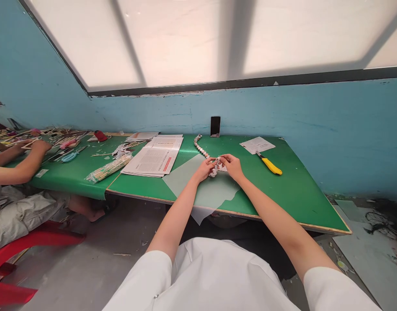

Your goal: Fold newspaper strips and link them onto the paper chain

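A craft workshop, by the look of it — long green tables (pixel 302 198) with newspapers (pixel 149 155), bundled sticks (pixel 109 167), scissors (pixel 69 157), a yellow-handled knife (pixel 271 166) — and another person (pixel 17 170) working alongside.

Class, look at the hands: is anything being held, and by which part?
Yes: the folded-paper chain, held at its near end between the fingers of the left hand and right hand.

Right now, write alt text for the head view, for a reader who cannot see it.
Left hand holds a zigzag chain at a green table, right hand close beside; printed sheets lie left, a yellow-handled tool right.
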Action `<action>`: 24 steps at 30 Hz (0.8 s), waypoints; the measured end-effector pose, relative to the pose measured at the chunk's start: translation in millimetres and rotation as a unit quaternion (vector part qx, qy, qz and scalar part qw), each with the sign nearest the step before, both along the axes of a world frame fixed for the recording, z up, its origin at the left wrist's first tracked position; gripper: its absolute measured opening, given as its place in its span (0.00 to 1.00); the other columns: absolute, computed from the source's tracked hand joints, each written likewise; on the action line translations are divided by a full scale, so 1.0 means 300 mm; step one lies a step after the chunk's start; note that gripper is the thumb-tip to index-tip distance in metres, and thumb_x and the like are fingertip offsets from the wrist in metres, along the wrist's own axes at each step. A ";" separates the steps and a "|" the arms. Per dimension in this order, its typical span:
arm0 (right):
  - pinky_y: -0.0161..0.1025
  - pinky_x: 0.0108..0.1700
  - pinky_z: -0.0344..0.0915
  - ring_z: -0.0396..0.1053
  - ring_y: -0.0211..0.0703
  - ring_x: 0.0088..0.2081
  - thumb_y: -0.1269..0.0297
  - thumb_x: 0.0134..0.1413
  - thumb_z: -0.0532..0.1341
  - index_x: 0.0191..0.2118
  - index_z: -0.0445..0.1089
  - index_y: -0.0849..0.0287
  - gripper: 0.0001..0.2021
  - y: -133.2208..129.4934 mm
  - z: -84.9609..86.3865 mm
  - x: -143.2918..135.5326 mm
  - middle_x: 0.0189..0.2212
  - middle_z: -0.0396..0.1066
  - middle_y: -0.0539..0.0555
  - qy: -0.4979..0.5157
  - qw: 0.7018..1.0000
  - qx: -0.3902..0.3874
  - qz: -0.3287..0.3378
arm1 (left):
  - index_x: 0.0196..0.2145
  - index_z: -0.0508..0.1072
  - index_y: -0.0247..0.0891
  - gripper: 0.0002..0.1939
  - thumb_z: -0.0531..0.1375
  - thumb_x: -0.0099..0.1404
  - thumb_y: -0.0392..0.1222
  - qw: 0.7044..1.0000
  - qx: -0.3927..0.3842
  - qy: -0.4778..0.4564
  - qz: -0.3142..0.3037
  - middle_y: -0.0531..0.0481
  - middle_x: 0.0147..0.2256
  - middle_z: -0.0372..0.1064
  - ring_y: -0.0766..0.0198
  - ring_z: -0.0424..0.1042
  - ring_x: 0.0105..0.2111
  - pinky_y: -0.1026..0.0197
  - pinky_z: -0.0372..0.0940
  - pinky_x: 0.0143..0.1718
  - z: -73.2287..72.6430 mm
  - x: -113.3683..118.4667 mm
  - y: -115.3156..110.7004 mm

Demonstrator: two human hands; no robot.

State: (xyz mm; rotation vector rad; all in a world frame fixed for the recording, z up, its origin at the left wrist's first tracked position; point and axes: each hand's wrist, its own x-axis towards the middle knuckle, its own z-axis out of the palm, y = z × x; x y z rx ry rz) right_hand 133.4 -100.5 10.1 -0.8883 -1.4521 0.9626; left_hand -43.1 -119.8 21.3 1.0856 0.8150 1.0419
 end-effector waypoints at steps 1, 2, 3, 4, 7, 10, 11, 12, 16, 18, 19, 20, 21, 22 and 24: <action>0.43 0.35 0.70 0.71 0.44 0.28 0.39 0.53 0.67 0.41 0.73 0.58 0.24 0.004 -0.002 0.000 0.29 0.77 0.54 0.010 1.000 -0.002 0.008 | 0.48 0.72 0.35 0.32 0.74 0.53 0.57 1.000 -0.004 -0.002 0.004 0.56 0.25 0.67 0.75 0.61 0.18 0.68 0.54 0.21 -0.002 0.000 0.002; 0.43 0.35 0.70 0.71 0.44 0.28 0.40 0.53 0.67 0.41 0.73 0.58 0.24 0.009 -0.005 0.001 0.29 0.77 0.54 0.018 1.000 -0.003 0.017 | 0.48 0.72 0.35 0.32 0.74 0.53 0.56 1.000 -0.007 -0.005 0.007 0.55 0.25 0.68 0.75 0.62 0.18 0.68 0.54 0.22 -0.003 0.000 0.003; 0.43 0.35 0.70 0.70 0.44 0.28 0.40 0.53 0.67 0.41 0.73 0.57 0.24 0.013 -0.008 0.002 0.28 0.76 0.54 0.023 0.999 -0.004 0.029 | 0.48 0.72 0.35 0.32 0.74 0.53 0.56 1.000 -0.008 -0.010 0.007 0.55 0.25 0.68 0.75 0.62 0.19 0.68 0.55 0.22 -0.004 0.001 0.005; 0.43 0.35 0.70 0.70 0.43 0.28 0.41 0.53 0.68 0.41 0.73 0.57 0.23 0.016 -0.010 0.004 0.28 0.76 0.53 0.025 0.999 -0.006 0.040 | 0.48 0.72 0.35 0.31 0.74 0.53 0.55 1.000 -0.007 -0.014 0.008 0.55 0.26 0.69 0.74 0.63 0.19 0.68 0.55 0.22 -0.005 0.001 0.006; 0.43 0.36 0.69 0.70 0.43 0.28 0.41 0.52 0.69 0.41 0.74 0.58 0.23 0.021 -0.013 0.009 0.28 0.76 0.53 0.025 0.998 -0.013 0.060 | 0.48 0.73 0.35 0.32 0.75 0.52 0.54 1.000 -0.004 -0.025 0.015 0.54 0.27 0.70 0.73 0.66 0.21 0.68 0.56 0.23 -0.005 0.003 0.006; 0.43 0.35 0.69 0.70 0.43 0.28 0.41 0.51 0.69 0.40 0.74 0.58 0.24 0.018 -0.008 0.011 0.29 0.76 0.54 0.025 0.998 -0.016 0.055 | 0.48 0.73 0.34 0.31 0.75 0.52 0.55 1.000 -0.001 -0.022 0.020 0.52 0.28 0.71 0.72 0.67 0.22 0.67 0.57 0.23 -0.003 0.005 0.004; 0.43 0.35 0.69 0.71 0.43 0.28 0.40 0.50 0.69 0.40 0.74 0.58 0.24 0.017 -0.004 0.011 0.29 0.76 0.54 0.025 0.998 -0.015 0.052 | 0.47 0.73 0.34 0.31 0.75 0.52 0.55 1.000 -0.001 -0.018 0.019 0.52 0.28 0.71 0.73 0.67 0.21 0.67 0.57 0.23 -0.002 0.005 0.003; 0.43 0.35 0.69 0.71 0.43 0.28 0.40 0.50 0.69 0.39 0.74 0.58 0.24 0.015 -0.001 0.010 0.29 0.76 0.54 0.025 0.998 -0.015 0.050 | 0.46 0.74 0.33 0.31 0.75 0.52 0.55 1.000 -0.002 -0.015 0.017 0.52 0.28 0.71 0.73 0.66 0.21 0.67 0.57 0.23 -0.001 0.006 0.002; 0.42 0.32 0.68 0.69 0.42 0.26 0.40 0.48 0.70 0.38 0.74 0.58 0.25 0.010 0.007 0.008 0.27 0.76 0.54 0.025 0.999 -0.018 0.041 | 0.44 0.73 0.33 0.30 0.75 0.51 0.55 1.000 -0.005 -0.014 0.012 0.51 0.29 0.71 0.72 0.66 0.21 0.67 0.56 0.22 0.000 0.006 0.002; 0.42 0.32 0.68 0.69 0.42 0.26 0.40 0.48 0.71 0.37 0.74 0.58 0.25 0.010 0.007 0.008 0.27 0.76 0.54 0.026 0.999 -0.024 0.035 | 0.44 0.73 0.33 0.30 0.75 0.51 0.55 1.000 -0.005 -0.012 0.009 0.52 0.28 0.70 0.73 0.66 0.20 0.67 0.56 0.22 0.000 0.007 0.004; 0.42 0.32 0.68 0.69 0.42 0.26 0.40 0.48 0.71 0.37 0.74 0.58 0.25 0.011 0.007 0.008 0.27 0.76 0.54 0.024 0.999 -0.026 0.033 | 0.44 0.73 0.33 0.30 0.75 0.51 0.55 1.000 -0.004 -0.010 0.009 0.52 0.28 0.70 0.73 0.65 0.20 0.67 0.56 0.22 0.000 0.007 0.004; 0.42 0.32 0.68 0.69 0.42 0.26 0.39 0.48 0.70 0.38 0.74 0.59 0.25 0.011 0.007 0.009 0.27 0.76 0.54 0.021 0.999 -0.026 0.031 | 0.44 0.73 0.33 0.30 0.75 0.52 0.55 1.000 -0.002 -0.008 0.009 0.52 0.27 0.70 0.73 0.65 0.20 0.67 0.56 0.22 -0.001 0.007 0.004; 0.42 0.32 0.68 0.69 0.43 0.26 0.39 0.48 0.70 0.38 0.74 0.59 0.25 0.011 0.006 0.010 0.27 0.76 0.54 0.016 0.999 -0.025 0.029 | 0.45 0.73 0.33 0.30 0.75 0.52 0.55 1.000 -0.001 -0.007 0.010 0.53 0.27 0.70 0.73 0.65 0.20 0.67 0.55 0.22 -0.001 0.007 0.004; 0.42 0.32 0.68 0.69 0.43 0.26 0.39 0.49 0.70 0.38 0.74 0.59 0.25 0.012 0.006 0.011 0.27 0.76 0.54 0.010 0.999 -0.024 0.026 | 0.45 0.73 0.33 0.31 0.75 0.52 0.56 1.000 0.001 -0.006 0.010 0.53 0.27 0.70 0.73 0.65 0.20 0.67 0.55 0.22 0.000 0.007 0.004; 0.42 0.32 0.68 0.69 0.43 0.26 0.39 0.50 0.69 0.39 0.74 0.58 0.25 0.013 0.005 0.016 0.27 0.76 0.54 -0.003 1.000 -0.019 0.018 | 0.45 0.73 0.33 0.31 0.75 0.52 0.56 1.000 0.004 -0.003 0.007 0.53 0.27 0.69 0.73 0.64 0.20 0.67 0.55 0.22 0.002 0.006 0.002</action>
